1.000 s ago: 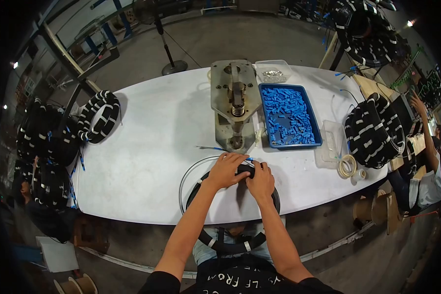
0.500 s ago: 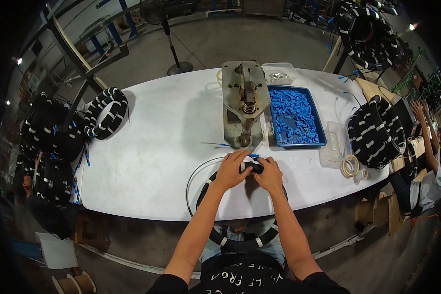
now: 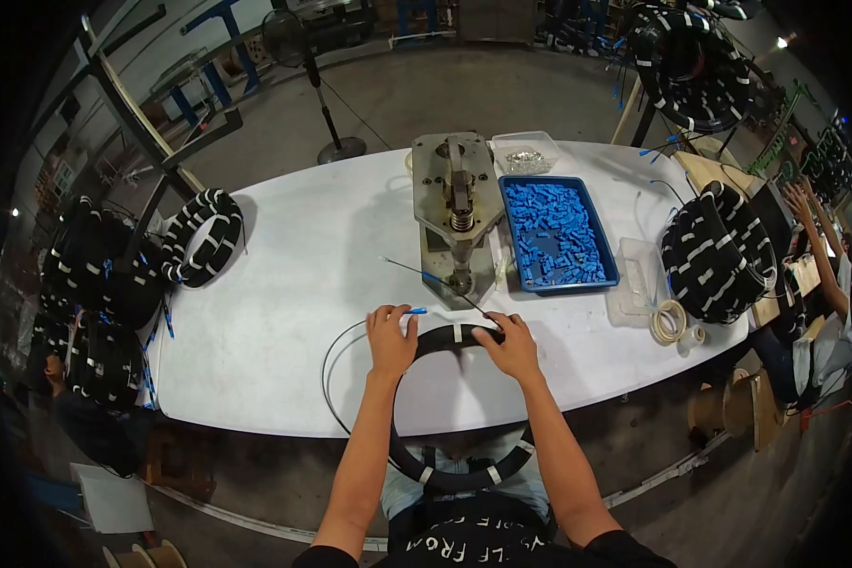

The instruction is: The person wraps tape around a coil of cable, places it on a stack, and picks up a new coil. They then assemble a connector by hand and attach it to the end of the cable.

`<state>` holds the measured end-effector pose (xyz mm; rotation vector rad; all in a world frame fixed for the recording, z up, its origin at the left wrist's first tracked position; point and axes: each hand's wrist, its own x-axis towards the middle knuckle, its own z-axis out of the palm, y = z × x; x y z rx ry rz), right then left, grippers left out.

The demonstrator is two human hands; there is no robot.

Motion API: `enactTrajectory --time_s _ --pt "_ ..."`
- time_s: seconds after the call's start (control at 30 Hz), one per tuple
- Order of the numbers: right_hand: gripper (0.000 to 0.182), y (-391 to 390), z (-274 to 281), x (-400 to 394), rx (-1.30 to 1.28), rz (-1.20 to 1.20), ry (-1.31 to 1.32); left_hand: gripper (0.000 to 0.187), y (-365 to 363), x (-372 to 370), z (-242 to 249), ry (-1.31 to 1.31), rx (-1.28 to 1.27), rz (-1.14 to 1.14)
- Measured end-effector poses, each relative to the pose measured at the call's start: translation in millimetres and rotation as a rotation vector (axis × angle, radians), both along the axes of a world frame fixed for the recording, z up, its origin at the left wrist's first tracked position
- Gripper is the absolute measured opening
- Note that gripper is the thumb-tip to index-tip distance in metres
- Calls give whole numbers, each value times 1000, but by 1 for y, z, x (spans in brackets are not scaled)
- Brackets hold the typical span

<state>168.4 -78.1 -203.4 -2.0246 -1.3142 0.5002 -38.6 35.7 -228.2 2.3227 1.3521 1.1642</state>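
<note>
A coil of black cable (image 3: 457, 335), bound with white tape bands, leans from the table's front edge down to my lap. My left hand (image 3: 391, 343) is closed at the coil's upper left around a thin cable end, whose blue connector (image 3: 417, 310) sticks out past the fingers. From that hand the loose cable (image 3: 326, 364) bows out to the left. My right hand (image 3: 511, 346) pinches the other cable end (image 3: 464, 299) at the coil's upper right. That end slants up-left across the press base, with a blue sleeve (image 3: 431, 277) and a thin tip.
A metal press (image 3: 456, 189) stands ahead. Right of it are a blue tray (image 3: 615, 280) of blue connectors, clear plastic boxes (image 3: 634, 301), a tape roll (image 3: 669, 322) and a cable coil (image 3: 719, 251). Another coil (image 3: 204, 237) lies left. A co-worker's hands (image 3: 800, 204) show far right.
My hands have moved apart, the left one leftward with a blue-tipped cable end. The other cable end now stretches across the press base from my right hand. The view has shifted slightly.
</note>
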Motion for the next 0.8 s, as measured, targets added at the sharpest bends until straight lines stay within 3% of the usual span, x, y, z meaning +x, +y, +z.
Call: enactTrajectory --time_s 0.1,0.13,0.3,0.5,0.57,0.6,0.63,0.7,0.8 --pt "24 11 -17 6 114 -13 103 21 -2 0 -6 33 -124 15" --pt "21 14 -19 6 107 -46 62 33 -5 3 -6 90 -261 -5" --pt "16 16 -15 -1 80 -146 -20 46 -13 12 4 166 -146 -67" --pt "15 15 -17 -2 60 -90 -59 54 -26 -5 13 -57 -164 -169" --pt "16 21 -24 0 30 3 -52 57 -29 -12 16 14 -585 -255" --pt "16 24 -23 -2 29 8 -52 60 -34 -9 23 114 -621 -245" --pt "18 30 -22 -3 41 79 -7 60 -37 -6 27 111 -622 -239" --pt "22 44 -21 -8 54 163 41 63 -41 -4 30 378 -314 -315" --pt "37 67 -18 -21 159 341 73 57 -35 -5 18 380 -234 -334"
